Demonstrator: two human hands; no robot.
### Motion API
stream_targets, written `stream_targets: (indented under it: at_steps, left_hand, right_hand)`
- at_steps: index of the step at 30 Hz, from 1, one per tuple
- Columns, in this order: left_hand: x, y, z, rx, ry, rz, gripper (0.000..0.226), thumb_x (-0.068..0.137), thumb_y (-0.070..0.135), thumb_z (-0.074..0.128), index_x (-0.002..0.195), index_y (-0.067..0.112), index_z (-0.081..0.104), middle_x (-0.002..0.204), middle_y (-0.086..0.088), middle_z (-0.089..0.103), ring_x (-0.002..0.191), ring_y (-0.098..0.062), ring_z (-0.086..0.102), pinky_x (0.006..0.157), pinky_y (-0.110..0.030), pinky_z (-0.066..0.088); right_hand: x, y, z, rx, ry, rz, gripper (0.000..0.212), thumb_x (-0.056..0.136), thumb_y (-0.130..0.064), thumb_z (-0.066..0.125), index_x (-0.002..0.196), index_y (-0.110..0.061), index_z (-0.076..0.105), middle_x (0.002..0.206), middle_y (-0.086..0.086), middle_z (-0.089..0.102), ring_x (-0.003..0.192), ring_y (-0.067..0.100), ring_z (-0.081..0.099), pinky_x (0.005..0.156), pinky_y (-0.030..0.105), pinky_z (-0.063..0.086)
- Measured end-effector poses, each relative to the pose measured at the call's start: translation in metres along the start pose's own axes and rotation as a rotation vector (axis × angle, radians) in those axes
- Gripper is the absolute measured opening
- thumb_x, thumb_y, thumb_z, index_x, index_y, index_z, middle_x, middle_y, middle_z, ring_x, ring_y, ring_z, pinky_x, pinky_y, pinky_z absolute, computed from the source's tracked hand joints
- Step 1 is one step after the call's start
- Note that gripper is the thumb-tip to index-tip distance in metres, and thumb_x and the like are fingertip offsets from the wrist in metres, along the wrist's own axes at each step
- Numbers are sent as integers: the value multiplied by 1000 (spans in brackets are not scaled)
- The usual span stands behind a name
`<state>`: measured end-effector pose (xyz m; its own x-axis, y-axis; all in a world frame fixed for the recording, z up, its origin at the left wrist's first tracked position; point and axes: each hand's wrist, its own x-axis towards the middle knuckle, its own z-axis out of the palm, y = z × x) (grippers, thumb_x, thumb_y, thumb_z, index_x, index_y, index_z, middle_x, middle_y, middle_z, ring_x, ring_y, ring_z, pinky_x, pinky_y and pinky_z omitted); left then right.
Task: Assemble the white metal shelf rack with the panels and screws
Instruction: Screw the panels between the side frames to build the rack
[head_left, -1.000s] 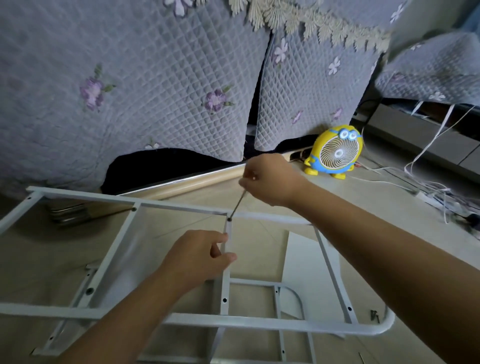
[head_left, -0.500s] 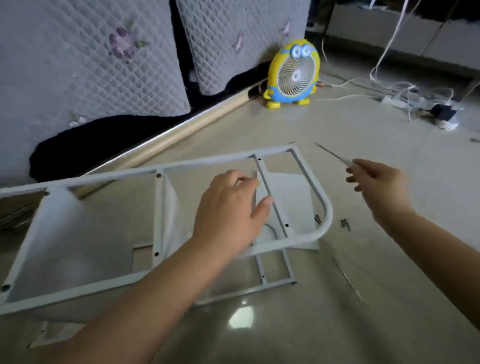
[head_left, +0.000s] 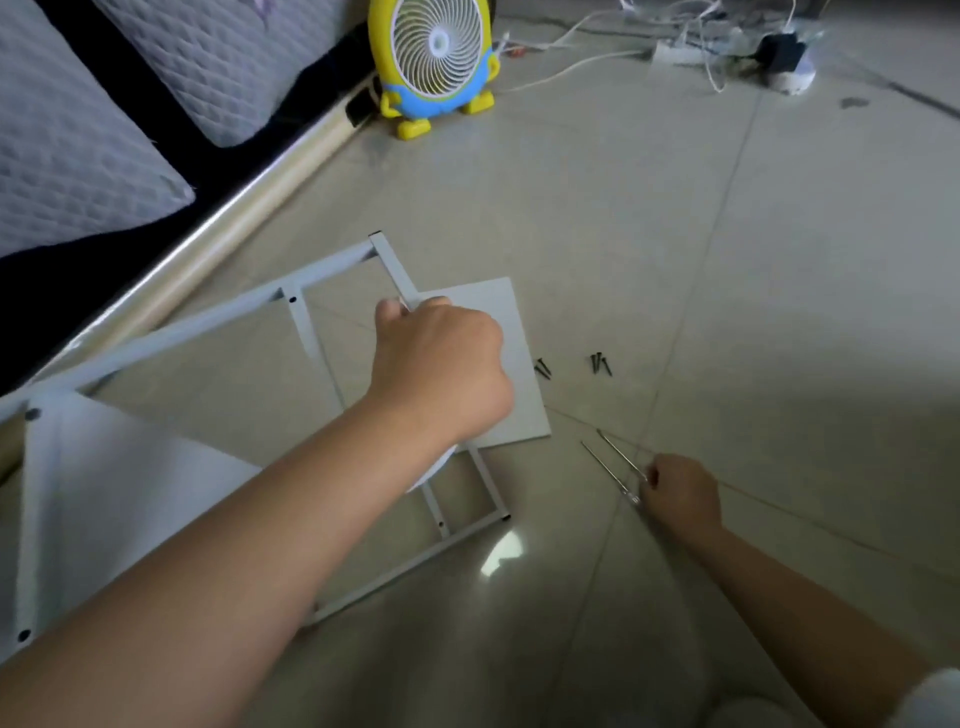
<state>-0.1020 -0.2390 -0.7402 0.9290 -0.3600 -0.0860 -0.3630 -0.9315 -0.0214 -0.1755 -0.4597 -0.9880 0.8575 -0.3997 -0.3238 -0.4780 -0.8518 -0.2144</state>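
Observation:
The white metal shelf rack (head_left: 171, 338) lies on its side on the tiled floor, left of centre. My left hand (head_left: 441, 364) grips the frame's end tube from above. A loose white panel (head_left: 514, 332) lies flat under that end. Another white panel (head_left: 130, 483) is fitted in the frame at lower left. Several black screws (head_left: 600, 362) lie on the floor right of the loose panel. My right hand (head_left: 683, 493) holds a thin screwdriver (head_left: 621, 457) low over the floor, beside a second thin metal tool (head_left: 605, 470) lying there.
A yellow and blue cartoon fan (head_left: 434, 57) stands at the back. White cables and a power strip (head_left: 727, 47) run along the far floor. A quilted grey sofa cover (head_left: 78, 130) and a shiny base rail (head_left: 218, 228) border the left.
My right hand has left the frame's joint and swung down right to the floor with the screwdriver. My left hand moved from the crossbar to the end tube. The view tilted downward.

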Motion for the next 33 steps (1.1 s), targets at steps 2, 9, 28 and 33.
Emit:
stream_targets:
  at_steps: [2, 9, 28, 33]
  left_hand:
    - [5, 1, -3, 25, -13, -39, 18, 75, 10, 48, 79, 17, 64, 77, 3, 59, 87, -19, 51, 74, -33, 16]
    - [5, -9, 10, -146, 202, -28, 33, 72, 19, 25, 62, 12, 56, 57, 0, 52, 74, -18, 47, 65, -32, 8]
    - [2, -9, 18, -446, 249, -24, 39, 62, 15, 23, 62, 18, 62, 61, 5, 58, 88, -15, 50, 70, -30, 11]
    - [3, -10, 15, -386, 206, -10, 44, 66, 18, 21, 75, 17, 64, 82, 3, 65, 96, -13, 50, 70, -32, 12]
  right_hand:
    - [8, -4, -2, -119, 12, -43, 32, 82, -36, 50, 88, -9, 67, 97, 11, 62, 100, 30, 54, 76, 30, 41]
    - [70, -45, -14, 76, 75, -139, 18, 86, -13, 48, 88, 3, 58, 95, 23, 58, 95, 36, 54, 73, 35, 40]
    - [98, -66, -23, 30, -10, -253, 17, 77, 3, 53, 92, 6, 63, 100, 25, 58, 98, 36, 54, 76, 33, 38]
    - [85, -85, -100, 25, 30, -492, 27, 85, 1, 53, 110, 2, 65, 123, 19, 53, 102, 29, 56, 82, 20, 34]
